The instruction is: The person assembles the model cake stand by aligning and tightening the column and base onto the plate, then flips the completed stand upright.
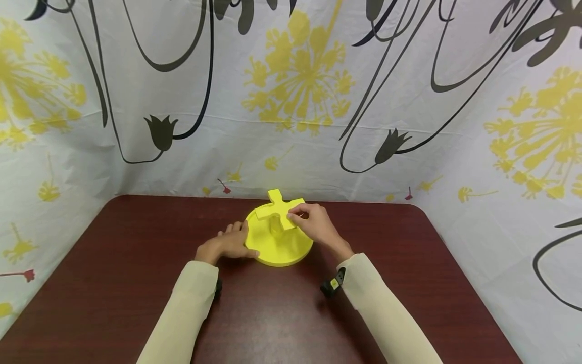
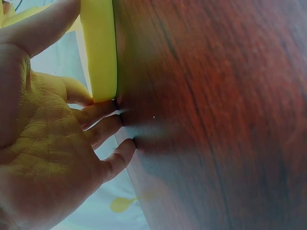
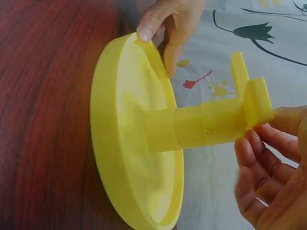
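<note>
A round yellow base (image 1: 263, 245) with a raised rim lies on the table. From its middle rises a stepped yellow post (image 3: 189, 127), with a small number embossed on its upper section. On top of the post sits a flat yellow cross-shaped piece (image 1: 278, 208) with flared arms. My left hand (image 1: 231, 241) holds the base's left edge between thumb and fingers, and its fingertips reach the tabletop in the left wrist view. At the cross-shaped piece, my right hand (image 1: 313, 221) pinches the right-hand arm with thumb and index finger; its other fingers curl loosely below.
Dark reddish wood makes up the tabletop (image 1: 268, 318), with rounded far corners. A white sheet (image 1: 218, 96) printed with yellow and grey flowers hangs behind it and along both sides. Each wrist wears a dark band; the right one carries a small device (image 1: 334, 284).
</note>
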Demonstrator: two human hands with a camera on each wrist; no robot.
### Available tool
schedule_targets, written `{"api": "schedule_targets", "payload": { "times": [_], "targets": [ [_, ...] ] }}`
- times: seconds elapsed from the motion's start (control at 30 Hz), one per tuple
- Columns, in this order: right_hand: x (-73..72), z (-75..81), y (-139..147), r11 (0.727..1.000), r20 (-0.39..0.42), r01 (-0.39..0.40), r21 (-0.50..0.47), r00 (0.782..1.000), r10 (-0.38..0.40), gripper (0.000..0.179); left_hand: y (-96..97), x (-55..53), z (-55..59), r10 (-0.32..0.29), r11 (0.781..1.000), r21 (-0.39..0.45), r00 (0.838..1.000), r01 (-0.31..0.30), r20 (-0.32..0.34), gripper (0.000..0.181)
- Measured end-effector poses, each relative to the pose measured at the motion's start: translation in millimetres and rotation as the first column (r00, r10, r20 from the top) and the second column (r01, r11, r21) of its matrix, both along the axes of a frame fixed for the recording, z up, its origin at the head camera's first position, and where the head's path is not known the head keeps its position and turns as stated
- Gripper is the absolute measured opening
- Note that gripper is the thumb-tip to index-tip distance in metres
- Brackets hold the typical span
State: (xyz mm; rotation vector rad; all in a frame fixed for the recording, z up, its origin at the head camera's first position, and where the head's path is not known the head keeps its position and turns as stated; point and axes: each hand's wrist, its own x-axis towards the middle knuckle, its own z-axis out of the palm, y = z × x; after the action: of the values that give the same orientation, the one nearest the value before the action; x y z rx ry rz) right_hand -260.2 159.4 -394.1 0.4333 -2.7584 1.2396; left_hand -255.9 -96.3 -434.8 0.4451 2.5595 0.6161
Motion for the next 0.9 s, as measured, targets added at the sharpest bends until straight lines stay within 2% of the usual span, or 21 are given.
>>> {"api": "schedule_targets", "payload": {
  "times": [0.13,0.2,0.3,0.4,0.5,0.67,0.9],
  "targets": [
    [-2.4,2.1,1.7,0.991,-0.088,0.104,-0.082,0.99,-0.111,0.015,0.0,0.3,0.1,0.0,1.0,0.005,1.0,0.0,0.0,0.102],
    [-4.1,2.6,3.4,0.987,-0.125,0.13,-0.092,0.982,-0.141,0.018,0.2,0.5,0.4,0.001,1.0,0.008,1.0,-0.001,-0.001,0.102],
    [-6.5,1.4,7.1,0.993,-0.121,0.107,-0.042,0.986,-0.111,0.032,0.5,0.8,0.6,0.0,1.0,0.01,1.0,0.0,0.0,0.102],
    [-8.8,-2.0,11.2,0.999,-0.058,0.053,0.003,0.997,-0.052,0.04,0.6,1.0,0.7,0.002,1.0,0.013,1.0,-0.002,0.001,0.102],
    [-10.0,-4.0,12.7,0.999,-0.014,0.039,-0.001,0.999,-0.039,0.036,0.5,0.8,1.0,0.005,1.0,0.016,1.0,-0.005,0.002,0.102],
    [-9.0,-2.2,11.8,0.999,0.012,0.046,-0.004,0.999,-0.046,0.025,0.1,0.0,1.2,0.006,1.0,0.008,1.0,-0.006,0.003,0.103],
    [-5.8,-2.9,7.0,0.999,0.02,-0.034,-0.008,0.999,0.034,0.013,-0.4,1.0,1.4,0.008,1.0,0.003,1.0,-0.008,0.006,0.103]
  ]
}}
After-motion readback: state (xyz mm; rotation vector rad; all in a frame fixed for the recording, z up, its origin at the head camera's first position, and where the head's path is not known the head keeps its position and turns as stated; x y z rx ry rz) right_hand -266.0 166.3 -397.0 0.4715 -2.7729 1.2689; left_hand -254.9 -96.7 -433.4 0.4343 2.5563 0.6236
